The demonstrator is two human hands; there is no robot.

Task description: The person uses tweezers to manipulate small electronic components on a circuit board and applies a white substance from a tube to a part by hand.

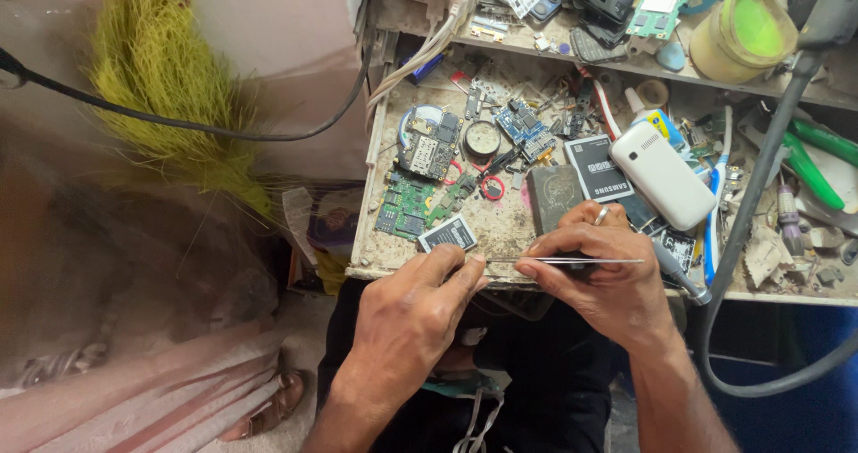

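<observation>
My left hand and my right hand meet at the near edge of a cluttered workbench. Thin metal tweezers lie across my right hand's fingers, their tip pointing left toward my left fingertips. My left thumb and forefinger pinch something tiny at the tweezers' tip; I cannot make out what it is. A small dark object sits under my right palm, mostly hidden. A ring shows on one right finger.
On the bench lie green circuit boards, a blue board, phone batteries, a white keypad phone and a round yellow-green tub. A thick grey hose curves down the right. A green-yellow broom leans at left.
</observation>
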